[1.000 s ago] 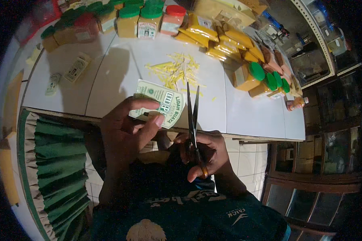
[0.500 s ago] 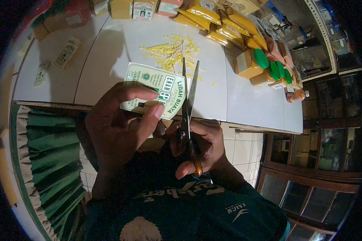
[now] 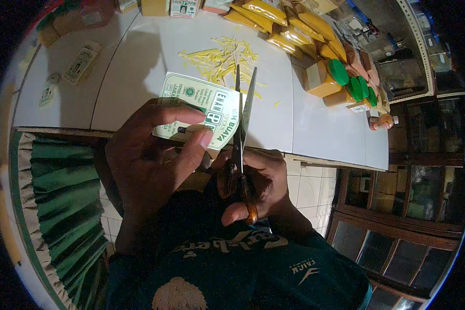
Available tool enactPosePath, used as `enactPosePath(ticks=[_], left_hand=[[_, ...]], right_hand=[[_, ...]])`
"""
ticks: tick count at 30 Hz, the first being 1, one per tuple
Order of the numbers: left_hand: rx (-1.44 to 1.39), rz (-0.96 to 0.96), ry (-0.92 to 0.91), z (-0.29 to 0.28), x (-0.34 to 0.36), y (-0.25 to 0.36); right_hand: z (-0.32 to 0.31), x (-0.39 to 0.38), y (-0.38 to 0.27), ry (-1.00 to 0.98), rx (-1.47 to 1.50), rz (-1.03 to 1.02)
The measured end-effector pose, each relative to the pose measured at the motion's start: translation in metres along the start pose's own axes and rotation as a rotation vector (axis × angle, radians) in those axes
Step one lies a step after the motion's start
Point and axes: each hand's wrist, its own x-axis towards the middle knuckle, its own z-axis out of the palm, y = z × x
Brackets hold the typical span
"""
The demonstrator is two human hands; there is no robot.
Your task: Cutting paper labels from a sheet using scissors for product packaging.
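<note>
Between the thumb and fingers of my left hand (image 3: 155, 139) is a pale green and white printed label (image 3: 183, 85), its right edge curved. My right hand (image 3: 258, 181) is closed round the brown handles of a pair of scissors (image 3: 249, 108). The blades point away from me and stand apart, right beside the label's curved edge; one blade overlaps that edge. Beyond the blades, a loose heap of thin yellow paper trimmings (image 3: 217, 61) lies on the white tabletop (image 3: 134, 82).
Two small stacks of labels (image 3: 82, 62) lie at the left. Filled yellow pouches (image 3: 289, 41) and jars with green lids (image 3: 338, 72) stand at the back right, near a small bottle (image 3: 382, 122). A green pleated curtain (image 3: 64, 191) hangs below the table's left side.
The label has shifted slightly down and left and turned a little in my left hand. The scissors stay nearly in place, with their blades still apart.
</note>
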Motion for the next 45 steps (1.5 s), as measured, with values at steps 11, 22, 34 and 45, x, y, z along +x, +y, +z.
enactPosePath(ticks=[11,22,34,45], left_hand=[[0.048,-0.032,-0.013,-0.002,0.001,-0.001],[0.015,-0.043,0.007,0.000,0.000,-0.002],[-0.054,-0.051,0.008,0.001,0.000,-0.009],[-0.061,-0.071,-0.051,-0.006,0.002,-0.006]], right_hand=[[0.003,-0.005,0.009,-0.038,-0.021,-0.023],[0.011,-0.003,0.009,0.039,0.083,-0.039],[0.014,-0.006,0.016,0.142,0.160,-0.100],[0.006,-0.006,0.006,0.040,0.064,0.058]])
